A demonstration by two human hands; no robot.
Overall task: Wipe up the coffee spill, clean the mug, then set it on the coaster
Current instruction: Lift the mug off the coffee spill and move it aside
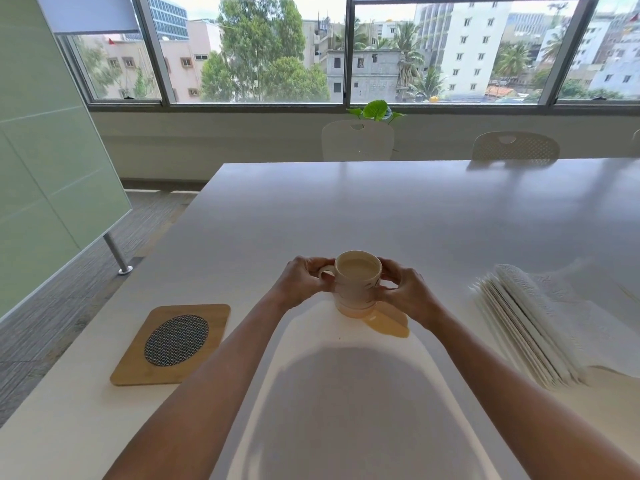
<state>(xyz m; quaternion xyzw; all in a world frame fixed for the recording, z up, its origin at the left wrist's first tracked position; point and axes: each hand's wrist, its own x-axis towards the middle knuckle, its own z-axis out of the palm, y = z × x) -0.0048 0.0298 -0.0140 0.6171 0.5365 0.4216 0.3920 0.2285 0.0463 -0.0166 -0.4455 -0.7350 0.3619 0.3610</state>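
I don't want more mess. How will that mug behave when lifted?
The mug looks nearly full, so probably heavy and quick to slop if tilted. It stands in the spill, so its base is likely wet and drippy. Both hands grip it.

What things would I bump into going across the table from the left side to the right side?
Wooden coaster → left hand → mug → right hand → stack of paper napkins.

Two arms and two hands show. The left hand point(300, 279) and the right hand point(408, 293) are bare, with no gloves, rings or watch to see. Both arms are bare too, all the way down to the bottom edge. No sleeve shows. The fingers look short and rounded.
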